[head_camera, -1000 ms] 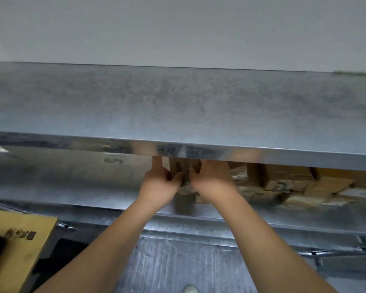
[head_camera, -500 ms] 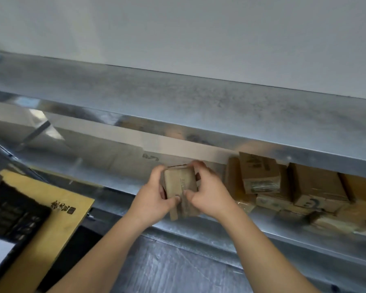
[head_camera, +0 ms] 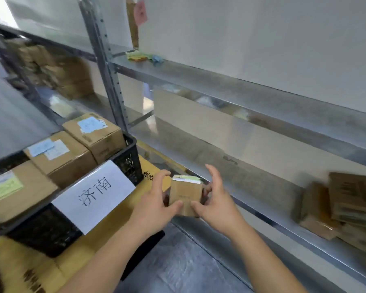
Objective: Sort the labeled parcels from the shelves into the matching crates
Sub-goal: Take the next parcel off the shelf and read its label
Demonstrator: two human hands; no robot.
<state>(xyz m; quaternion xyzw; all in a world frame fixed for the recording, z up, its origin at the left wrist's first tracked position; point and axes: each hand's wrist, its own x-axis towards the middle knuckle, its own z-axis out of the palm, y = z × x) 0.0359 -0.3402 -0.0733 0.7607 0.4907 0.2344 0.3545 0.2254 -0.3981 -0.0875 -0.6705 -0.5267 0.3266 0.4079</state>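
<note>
Low in the centre of the frame, the left hand (head_camera: pixel 156 205) and right hand (head_camera: pixel 217 203) hold a small brown cardboard parcel (head_camera: pixel 185 196) between them, thumbs pressed on its near face. The right hand's fingers are spread loosely, so the parcel could slip and drop to the floor. Its label (head_camera: pixel 186 178), a pale strip on the top edge, is too blurred to read; a misread would send it to the wrong crate. To the left, the black plastic crate (head_camera: pixel 128 159) with its white paper sign (head_camera: pixel 93 194) holds 3 cardboard boxes. Further parcels (head_camera: pixel 344 206) lie on the metal shelf (head_camera: pixel 262 187) at right.
</note>
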